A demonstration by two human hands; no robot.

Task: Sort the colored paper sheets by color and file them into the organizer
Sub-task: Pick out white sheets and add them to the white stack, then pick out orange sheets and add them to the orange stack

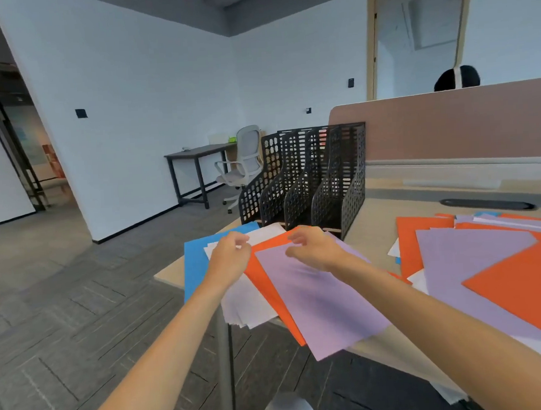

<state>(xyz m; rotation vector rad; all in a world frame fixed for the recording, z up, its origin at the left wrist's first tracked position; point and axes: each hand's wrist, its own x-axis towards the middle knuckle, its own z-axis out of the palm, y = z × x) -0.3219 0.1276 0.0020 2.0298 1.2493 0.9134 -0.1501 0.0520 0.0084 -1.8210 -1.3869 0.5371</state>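
While both my hands hovered over the sorted piles, neither grip was closed on anything: my left hand (231,254) had its fingers loosely curled above the white sheets (250,307), and my right hand (313,248) had its fingers bent and apart over the purple sheet (319,300). Whether the fingertips touched the paper, I could not tell. That purple sheet lay on top of an orange sheet (267,276), with the white stack beside it and a blue sheet (197,266) at the far left, all fanned at the corner of the worktop (372,230) and overhanging its edge. Just behind them stood the black perforated organizer (305,177), its slots facing me. To my right, well apart, a loose spread of orange and purple sheets (488,261) covered the worktop.
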